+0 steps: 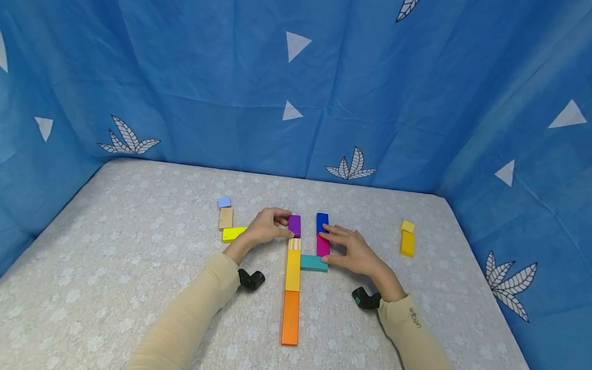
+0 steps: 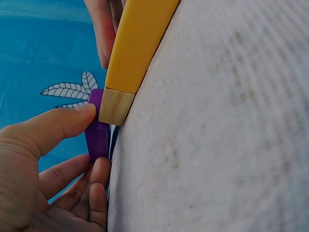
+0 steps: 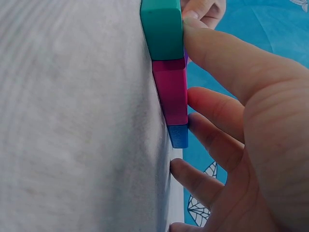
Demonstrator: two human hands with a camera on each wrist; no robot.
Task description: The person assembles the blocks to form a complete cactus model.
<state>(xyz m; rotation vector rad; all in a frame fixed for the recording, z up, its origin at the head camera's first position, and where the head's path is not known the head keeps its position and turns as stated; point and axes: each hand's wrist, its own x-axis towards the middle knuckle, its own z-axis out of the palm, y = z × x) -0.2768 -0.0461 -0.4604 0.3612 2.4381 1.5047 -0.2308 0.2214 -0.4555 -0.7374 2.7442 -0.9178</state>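
Note:
My left hand (image 1: 266, 226) pinches a purple block (image 1: 295, 225) between thumb and fingertips, at the far end of a column of blocks. Below it in that column lie a small natural wood block (image 1: 294, 244), a yellow-orange block (image 1: 293, 270) and an orange block (image 1: 291, 317). A teal block (image 1: 313, 263) juts right from the column. Beyond it a magenta block (image 1: 323, 245) and a blue block (image 1: 322, 222) stand end to end. Spread over these three, my right hand (image 1: 355, 251) touches them with its thumb on the teal block and fingertips on the other two.
Left of the column lie a bright yellow block (image 1: 233, 234), a wooden block (image 1: 226, 218) and a light blue block (image 1: 224, 202). Far right are two yellow blocks (image 1: 407, 244). A blue curtain (image 1: 220, 88) hangs behind the patterned tablecloth (image 1: 133, 225).

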